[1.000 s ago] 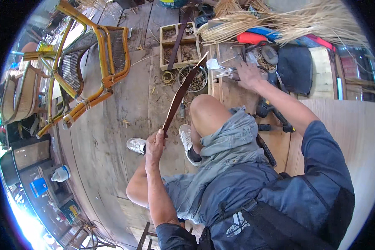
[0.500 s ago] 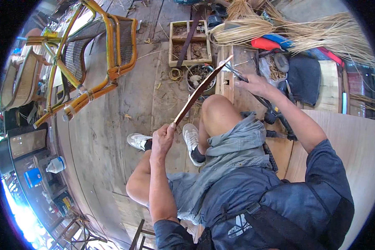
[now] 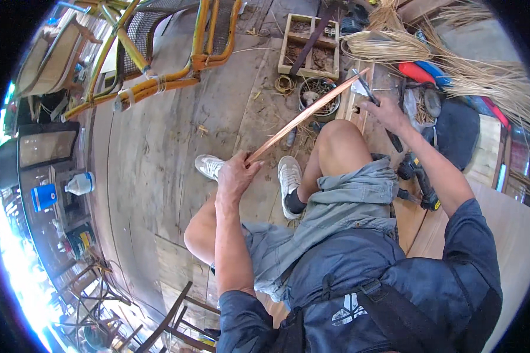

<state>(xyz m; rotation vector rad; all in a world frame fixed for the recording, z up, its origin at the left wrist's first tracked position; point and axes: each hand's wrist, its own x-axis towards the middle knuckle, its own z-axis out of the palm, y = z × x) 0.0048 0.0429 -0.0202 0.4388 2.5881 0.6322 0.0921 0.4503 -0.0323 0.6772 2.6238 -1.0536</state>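
My left hand [image 3: 237, 175] is closed around the lower end of a long, narrow strip of wood [image 3: 303, 116]. The strip slants up to the right above my knees, its pale reddish-brown face showing and its far end tapering. My right hand [image 3: 388, 115] grips a slim dark tool [image 3: 368, 89] with a thin front end. That end lies close to the strip's far tip; whether the two touch I cannot tell. Beneath the strip, on the floor, stands a round pot [image 3: 331, 88] with small bits in it.
A bamboo-framed chair [image 3: 159, 84] stands at upper left. A divided wooden box [image 3: 285, 66] sits beyond the pot. Bundles of pale cane strands [image 3: 489, 67] lie at upper right. Beside my right thigh is a black and yellow power tool [image 3: 425, 188]. Wooden stools occupy the lower left.
The strip has turned from its dark side to its pale face. Both hands have shifted right and slightly up in the picture, while the whole view has swung too.
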